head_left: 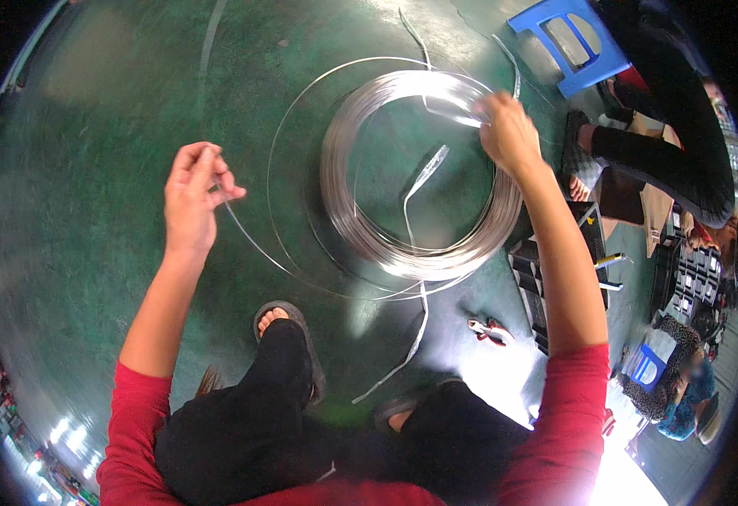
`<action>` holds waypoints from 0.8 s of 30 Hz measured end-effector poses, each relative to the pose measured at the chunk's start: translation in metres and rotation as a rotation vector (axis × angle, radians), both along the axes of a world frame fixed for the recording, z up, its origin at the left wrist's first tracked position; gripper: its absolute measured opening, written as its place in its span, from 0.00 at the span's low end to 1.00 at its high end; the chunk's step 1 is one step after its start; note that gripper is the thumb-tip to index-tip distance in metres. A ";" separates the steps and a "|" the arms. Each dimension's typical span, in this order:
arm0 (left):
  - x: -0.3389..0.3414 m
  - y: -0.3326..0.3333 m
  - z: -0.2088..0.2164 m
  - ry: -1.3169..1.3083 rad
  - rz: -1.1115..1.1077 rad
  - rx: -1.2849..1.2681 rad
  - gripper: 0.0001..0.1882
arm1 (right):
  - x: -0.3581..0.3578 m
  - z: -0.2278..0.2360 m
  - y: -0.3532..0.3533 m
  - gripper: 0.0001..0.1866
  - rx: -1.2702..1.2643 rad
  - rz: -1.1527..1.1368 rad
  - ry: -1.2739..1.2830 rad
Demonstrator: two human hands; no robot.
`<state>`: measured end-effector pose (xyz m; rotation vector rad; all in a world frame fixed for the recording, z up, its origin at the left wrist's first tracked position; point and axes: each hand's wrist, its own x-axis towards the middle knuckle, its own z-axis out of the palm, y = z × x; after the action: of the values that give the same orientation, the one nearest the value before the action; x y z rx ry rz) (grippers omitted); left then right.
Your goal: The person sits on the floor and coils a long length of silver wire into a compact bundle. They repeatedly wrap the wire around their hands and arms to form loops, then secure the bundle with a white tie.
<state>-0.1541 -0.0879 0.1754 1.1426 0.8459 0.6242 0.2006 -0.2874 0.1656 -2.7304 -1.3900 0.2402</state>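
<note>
A large coil of silver wire (335,181) lies on the green floor in front of me. My left hand (193,196), left of the coil, is closed in a pinch on a loose strand of the wire (255,246). That strand curves from my fingers toward the near side of the coil. My right hand (511,139) is over the coil's far right rim, its fingers curled and blurred; what they hold is hidden. Thin pale strips (424,316) lie under and around the ring, and one strip with a flattened end (428,169) rests inside it.
Red-handled pliers (491,331) lie on the floor right of my feet. A black crate (531,274) stands beside my right forearm, with a blue stool (567,42) beyond. Another person's leg (656,152) extends in from the right; farther back, somebody sits near a small blue stool (647,368).
</note>
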 end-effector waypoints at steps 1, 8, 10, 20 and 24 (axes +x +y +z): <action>-0.002 -0.001 0.010 -0.011 0.043 -0.035 0.08 | -0.011 0.003 -0.017 0.21 -0.099 -0.026 0.123; 0.021 -0.020 0.035 -0.070 -0.213 0.050 0.11 | -0.196 -0.012 -0.143 0.32 -0.288 0.446 0.822; 0.030 -0.030 0.031 -0.057 -0.262 0.143 0.10 | -0.220 -0.026 -0.158 0.28 -0.452 0.366 0.811; 0.027 -0.008 0.042 0.005 -0.118 0.279 0.12 | -0.235 -0.098 -0.187 0.11 -0.173 -0.344 0.448; 0.027 -0.003 0.044 0.015 -0.105 0.217 0.13 | -0.229 -0.114 -0.192 0.14 -0.100 -0.610 0.808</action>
<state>-0.1275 -0.0908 0.2197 1.3807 0.7383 0.6323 -0.0282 -0.4795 0.0513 -2.4764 -0.3333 1.1930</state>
